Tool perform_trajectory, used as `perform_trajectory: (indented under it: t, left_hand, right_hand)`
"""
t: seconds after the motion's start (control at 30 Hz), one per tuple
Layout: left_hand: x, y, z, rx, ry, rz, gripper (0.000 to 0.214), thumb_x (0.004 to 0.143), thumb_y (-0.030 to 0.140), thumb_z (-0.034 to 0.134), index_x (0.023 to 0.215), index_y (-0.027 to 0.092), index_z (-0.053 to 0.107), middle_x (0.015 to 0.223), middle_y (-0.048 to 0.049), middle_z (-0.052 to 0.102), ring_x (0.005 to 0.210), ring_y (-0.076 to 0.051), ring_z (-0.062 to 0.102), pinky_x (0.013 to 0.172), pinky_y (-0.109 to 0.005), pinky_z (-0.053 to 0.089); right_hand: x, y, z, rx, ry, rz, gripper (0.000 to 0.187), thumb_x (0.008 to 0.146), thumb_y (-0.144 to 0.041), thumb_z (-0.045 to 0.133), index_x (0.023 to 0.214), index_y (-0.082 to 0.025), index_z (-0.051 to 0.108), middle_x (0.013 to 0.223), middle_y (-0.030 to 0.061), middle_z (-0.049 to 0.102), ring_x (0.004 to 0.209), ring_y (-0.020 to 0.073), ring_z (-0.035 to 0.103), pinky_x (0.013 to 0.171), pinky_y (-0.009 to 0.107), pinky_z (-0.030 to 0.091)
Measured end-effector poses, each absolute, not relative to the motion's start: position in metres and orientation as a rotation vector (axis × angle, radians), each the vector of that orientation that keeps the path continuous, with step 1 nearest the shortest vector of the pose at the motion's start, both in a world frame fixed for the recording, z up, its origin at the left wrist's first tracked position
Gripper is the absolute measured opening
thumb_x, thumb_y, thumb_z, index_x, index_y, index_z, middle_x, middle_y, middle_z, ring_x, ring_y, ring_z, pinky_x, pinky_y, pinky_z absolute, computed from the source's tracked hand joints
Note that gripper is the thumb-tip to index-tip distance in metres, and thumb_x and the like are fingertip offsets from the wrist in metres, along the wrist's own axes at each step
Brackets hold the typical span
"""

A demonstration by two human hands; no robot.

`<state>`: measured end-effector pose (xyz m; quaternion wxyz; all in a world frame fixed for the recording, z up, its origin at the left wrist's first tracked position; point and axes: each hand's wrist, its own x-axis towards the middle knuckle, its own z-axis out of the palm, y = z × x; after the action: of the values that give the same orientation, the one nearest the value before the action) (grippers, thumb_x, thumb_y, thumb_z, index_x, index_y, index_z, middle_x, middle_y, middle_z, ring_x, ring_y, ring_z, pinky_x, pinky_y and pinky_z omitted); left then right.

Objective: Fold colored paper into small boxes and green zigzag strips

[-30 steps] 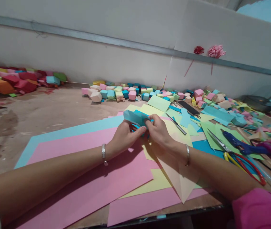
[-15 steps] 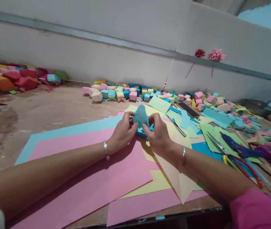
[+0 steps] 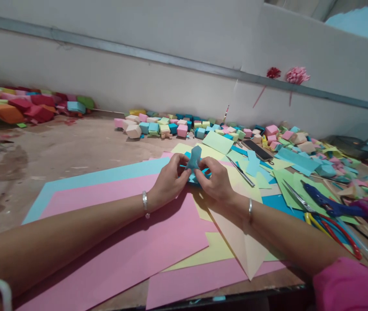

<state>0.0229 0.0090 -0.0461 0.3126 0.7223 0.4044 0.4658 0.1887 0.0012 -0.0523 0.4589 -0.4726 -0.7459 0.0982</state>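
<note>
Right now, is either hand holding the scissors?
No: the left hand and right hand both pinch the blue folded paper, while the scissors lie apart, off to the right.

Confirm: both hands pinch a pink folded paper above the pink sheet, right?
No. The head view shows the folded paper is blue, not pink. The left hand and right hand do pinch it above the pink sheet.

Legible text, labels, numbers: none. You will read nothing on the blue folded paper point(image 3: 194, 160), on the pink sheet point(image 3: 122, 242) beneath it, or on the dark phone point(image 3: 257, 149) to its right.
</note>
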Motion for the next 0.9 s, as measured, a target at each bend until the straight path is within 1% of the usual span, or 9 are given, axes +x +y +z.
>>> perform_trajectory:
  t: [0.1, 0.17, 0.33, 0.4, 0.47, 0.53, 0.7, 0.8, 0.9]
  left_hand:
    - [0.023, 0.008, -0.044, 1.915, 1.078, 1.222, 0.016, 0.084, 0.022, 0.053, 0.099, 0.020, 0.047, 0.098, -0.0023, 0.058, 0.075, -0.013, 0.061, 0.063, -0.027, 0.048]
    - [0.023, 0.008, -0.043, 1.915, 1.075, 1.214, 0.016, 0.084, 0.021, 0.053, 0.099, 0.020, 0.047, 0.099, -0.0026, 0.058, 0.076, -0.014, 0.062, 0.062, -0.026, 0.049]
    - [0.023, 0.009, -0.046, 1.895, 1.056, 1.208, 0.025, 0.079, 0.014, 0.054, 0.102, 0.020, 0.047, 0.104, -0.0041, 0.058, 0.080, -0.015, 0.065, 0.064, -0.027, 0.052]
    - [0.022, 0.011, -0.048, 1.881, 1.069, 1.216, 0.033, 0.076, 0.011, 0.054, 0.107, 0.019, 0.046, 0.105, -0.0049, 0.059, 0.081, -0.016, 0.066, 0.065, -0.028, 0.053]
    - [0.021, 0.012, -0.049, 1.880, 1.092, 1.208, 0.036, 0.074, 0.010, 0.054, 0.109, 0.019, 0.047, 0.105, -0.0057, 0.060, 0.082, -0.017, 0.066, 0.066, -0.029, 0.053]
    - [0.021, 0.014, -0.048, 1.913, 1.142, 1.181, 0.033, 0.074, 0.012, 0.056, 0.106, 0.018, 0.050, 0.102, -0.0057, 0.062, 0.083, -0.017, 0.065, 0.069, -0.031, 0.053]
    - [0.019, 0.017, -0.046, 1.952, 1.246, 1.181, 0.029, 0.071, 0.012, 0.057, 0.100, 0.018, 0.055, 0.093, -0.0028, 0.066, 0.084, -0.019, 0.063, 0.076, -0.034, 0.051]
    - [0.019, 0.018, -0.048, 1.906, 1.218, 1.230, 0.027, 0.070, 0.010, 0.056, 0.095, 0.019, 0.054, 0.090, -0.0012, 0.065, 0.081, -0.017, 0.063, 0.074, -0.031, 0.051]
    - [0.019, 0.018, -0.050, 1.924, 1.240, 1.279, 0.026, 0.067, 0.006, 0.054, 0.089, 0.020, 0.053, 0.086, 0.0009, 0.065, 0.077, -0.015, 0.061, 0.071, -0.028, 0.049]
  right_hand:
    - [0.189, 0.000, -0.050, -1.144, -1.864, 0.185, 0.009, 0.084, -0.027, 0.053, 0.077, -0.023, 0.053, 0.082, 0.0030, 0.062, 0.080, 0.0180, 0.057, 0.074, 0.030, 0.046]
    - [0.189, 0.000, -0.050, -1.149, -1.866, 0.192, 0.008, 0.083, -0.025, 0.052, 0.075, -0.023, 0.053, 0.079, 0.0025, 0.062, 0.077, 0.0175, 0.057, 0.073, 0.030, 0.046]
    - [0.188, 0.002, -0.052, -1.209, -1.762, 0.394, 0.002, 0.079, -0.023, 0.054, 0.077, -0.021, 0.054, 0.073, -0.0012, 0.061, 0.068, 0.0143, 0.057, 0.066, 0.027, 0.045]
    - [0.187, 0.003, -0.053, -1.249, -1.731, 0.442, 0.004, 0.076, -0.024, 0.056, 0.074, -0.021, 0.053, 0.070, -0.0026, 0.060, 0.064, 0.0135, 0.056, 0.063, 0.026, 0.043]
    - [0.188, 0.003, -0.054, -1.287, -1.710, 0.479, 0.009, 0.073, -0.025, 0.058, 0.069, -0.021, 0.052, 0.064, -0.0038, 0.057, 0.060, 0.0128, 0.053, 0.060, 0.026, 0.041]
    - [0.188, 0.004, -0.054, -1.294, -1.671, 0.563, 0.012, 0.073, -0.027, 0.059, 0.066, -0.020, 0.053, 0.060, -0.0040, 0.057, 0.058, 0.0125, 0.053, 0.058, 0.025, 0.041]
    - [0.185, 0.001, -0.057, -1.267, -1.612, 0.749, 0.011, 0.073, -0.029, 0.060, 0.072, -0.018, 0.062, 0.066, -0.0010, 0.063, 0.064, 0.0152, 0.059, 0.060, 0.027, 0.047]
    - [0.184, -0.003, -0.059, -1.245, -1.648, 0.720, 0.008, 0.071, -0.026, 0.061, 0.073, -0.018, 0.062, 0.066, -0.0011, 0.063, 0.064, 0.0155, 0.060, 0.060, 0.027, 0.047]
    - [0.183, -0.007, -0.059, -1.215, -1.699, 0.586, 0.008, 0.073, -0.026, 0.062, 0.069, -0.020, 0.060, 0.066, -0.0018, 0.061, 0.062, 0.0142, 0.057, 0.061, 0.027, 0.046]
